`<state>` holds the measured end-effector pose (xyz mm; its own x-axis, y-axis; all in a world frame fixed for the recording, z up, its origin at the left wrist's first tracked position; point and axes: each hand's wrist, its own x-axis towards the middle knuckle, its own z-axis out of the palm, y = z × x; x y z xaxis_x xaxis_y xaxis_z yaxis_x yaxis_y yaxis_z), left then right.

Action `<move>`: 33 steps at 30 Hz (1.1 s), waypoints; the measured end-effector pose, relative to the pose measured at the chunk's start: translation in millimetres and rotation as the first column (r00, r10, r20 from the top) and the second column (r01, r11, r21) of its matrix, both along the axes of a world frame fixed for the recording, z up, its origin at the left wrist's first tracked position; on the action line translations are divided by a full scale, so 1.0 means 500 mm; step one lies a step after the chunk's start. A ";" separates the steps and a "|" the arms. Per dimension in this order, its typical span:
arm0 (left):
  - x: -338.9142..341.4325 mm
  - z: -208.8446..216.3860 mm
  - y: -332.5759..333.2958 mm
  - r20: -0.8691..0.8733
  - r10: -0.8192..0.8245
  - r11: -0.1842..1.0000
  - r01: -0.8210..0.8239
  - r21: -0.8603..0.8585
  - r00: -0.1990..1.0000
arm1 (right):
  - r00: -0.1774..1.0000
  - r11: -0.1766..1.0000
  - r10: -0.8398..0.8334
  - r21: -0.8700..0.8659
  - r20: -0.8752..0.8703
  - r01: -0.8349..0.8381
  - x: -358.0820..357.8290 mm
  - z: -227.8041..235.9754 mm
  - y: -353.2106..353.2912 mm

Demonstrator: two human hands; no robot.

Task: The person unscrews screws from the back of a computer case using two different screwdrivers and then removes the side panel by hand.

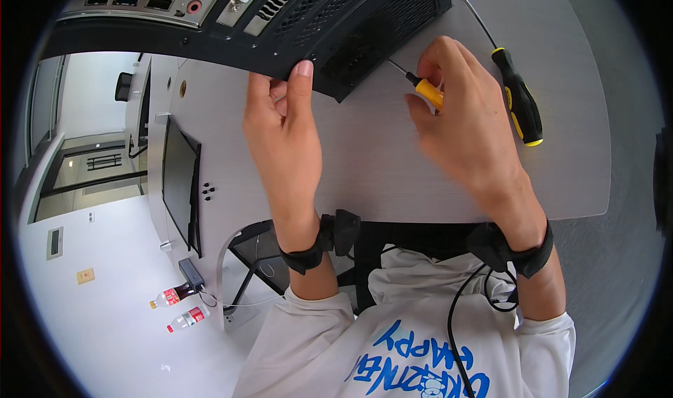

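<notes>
A black computer case (pixel 245 55) fills the top of the view, its ports and vented slots facing me. My left hand (pixel 284 132) grips the case's near lower edge, thumb on the panel and fingers curled under it. In my right hand (pixel 468 111) is a small screwdriver (pixel 427 91) with a yellow handle and black collar, pinched between thumb and fingers. The shaft points up and left towards the case's right corner; whether the tip touches a screw I cannot tell. To the right of that hand lies a larger black-and-yellow screwdriver (pixel 519 97), untouched.
Everything rests on a grey table (pixel 371 174). A monitor (pixel 181 181) stands on the left, with several small black pieces (pixel 207 190) beside it. Further down are a black power adapter (pixel 191 273) and two bottles (pixel 172 297). A black cable (pixel 456 314) hangs from my right wrist strap.
</notes>
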<state>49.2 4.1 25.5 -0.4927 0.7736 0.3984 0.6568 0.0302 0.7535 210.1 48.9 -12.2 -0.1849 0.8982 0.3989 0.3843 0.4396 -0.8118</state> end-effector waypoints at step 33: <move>0.015 -0.010 -0.019 -0.037 -0.023 0.999 0.021 -0.045 0.999 | 0.999 0.979 0.015 0.206 -0.037 -0.007 0.029 -0.030 0.000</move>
<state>56.9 -5.2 20.7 -0.4608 0.8014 0.3813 0.6857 0.0486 0.7263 224.4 48.9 -27.3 -0.1751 0.7944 0.5816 0.3489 0.6025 -0.7179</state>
